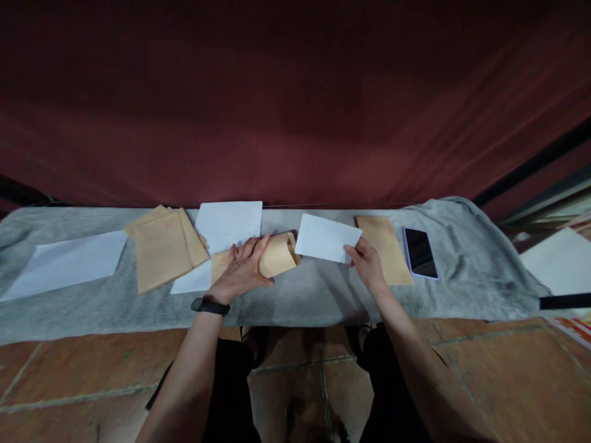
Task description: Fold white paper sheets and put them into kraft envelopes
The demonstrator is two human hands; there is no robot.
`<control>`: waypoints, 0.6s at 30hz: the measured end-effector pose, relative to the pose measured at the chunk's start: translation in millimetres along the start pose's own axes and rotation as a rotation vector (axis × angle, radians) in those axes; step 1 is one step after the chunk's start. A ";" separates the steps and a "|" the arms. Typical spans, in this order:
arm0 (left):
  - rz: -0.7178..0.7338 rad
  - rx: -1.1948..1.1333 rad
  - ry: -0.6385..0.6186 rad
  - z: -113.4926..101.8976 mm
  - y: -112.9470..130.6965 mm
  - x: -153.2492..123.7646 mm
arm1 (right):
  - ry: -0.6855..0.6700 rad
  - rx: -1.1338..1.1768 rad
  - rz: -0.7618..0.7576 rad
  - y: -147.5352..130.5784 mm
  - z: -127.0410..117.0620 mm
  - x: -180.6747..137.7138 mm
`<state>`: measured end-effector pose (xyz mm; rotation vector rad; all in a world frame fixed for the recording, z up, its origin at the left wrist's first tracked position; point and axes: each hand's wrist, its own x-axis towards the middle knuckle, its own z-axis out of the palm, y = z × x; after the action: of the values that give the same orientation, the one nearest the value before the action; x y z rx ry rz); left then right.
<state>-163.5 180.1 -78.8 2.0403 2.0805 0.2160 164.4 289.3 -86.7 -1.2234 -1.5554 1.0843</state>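
My left hand lies with spread fingers on a brown paper envelope, pressing it to the cloth. The envelope's right end gapes, its mouth facing the white paper. Between thumb and fingers my right hand grips a folded-looking white sheet of paper by its right end. The sheet's left end is close to the envelope's mouth; whether it touches the rim I cannot tell. Beneath and behind my left hand lies white paper.
Several brown envelopes lie fanned at the left, beside more white paper. To the right are another stack of brown envelopes and a phone. Grey cloth covers the narrow surface, with a dark red curtain behind.
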 end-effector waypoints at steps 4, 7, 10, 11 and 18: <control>0.032 -0.001 0.018 -1.3 2.5 1.1 | -0.014 -0.208 -0.046 0.2 2.5 -4.9; 0.054 -0.013 0.006 -1.1 5.4 0.5 | -0.015 -0.274 -0.103 -1.4 0.0 -4.8; 0.061 -0.041 -0.037 -0.3 8.8 0.4 | 0.037 -0.253 -0.134 -3.8 -3.1 -2.4; 0.061 -0.050 -0.047 -0.2 9.9 0.6 | 0.053 -0.242 -0.134 -4.2 -3.6 -1.7; 0.058 -0.021 -0.011 -2.5 12.5 2.6 | -0.103 -0.179 -0.081 3.2 -5.2 0.3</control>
<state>-152.1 183.1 -73.3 2.0868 2.0054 0.2354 170.1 290.7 -88.4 -1.2268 -1.7967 0.9858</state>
